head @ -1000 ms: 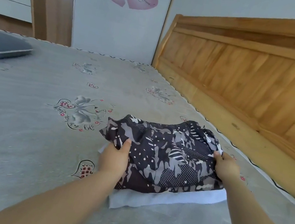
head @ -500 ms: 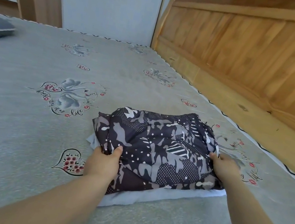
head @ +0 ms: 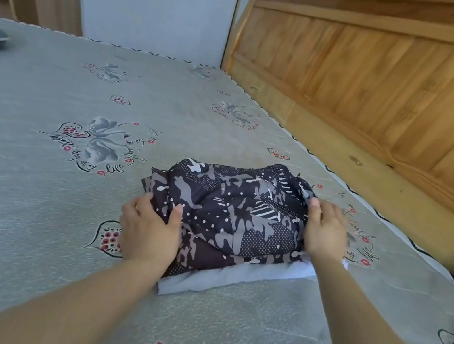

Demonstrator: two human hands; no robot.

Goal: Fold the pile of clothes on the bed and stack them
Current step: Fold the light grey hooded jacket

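The dark patterned garment (head: pixel 230 212) lies folded atop a white folded piece (head: pixel 234 276) on the bed (head: pixel 33 198). The left hand (head: pixel 148 231) pinches its left edge, while the right hand (head: pixel 326 231) lies fairly flat against the right. Squaring both edges evenly would likely keep the stack tidy.

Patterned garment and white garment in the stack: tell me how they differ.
The patterned garment is dark with a grey camouflage-like print; the white garment is plain. The patterned garment lies on top, bulging and creased; the white garment lies flat beneath it, only its near edge showing. The left hand and right hand touch the patterned garment, not visibly the white garment. Both are folded and rest on the bed.
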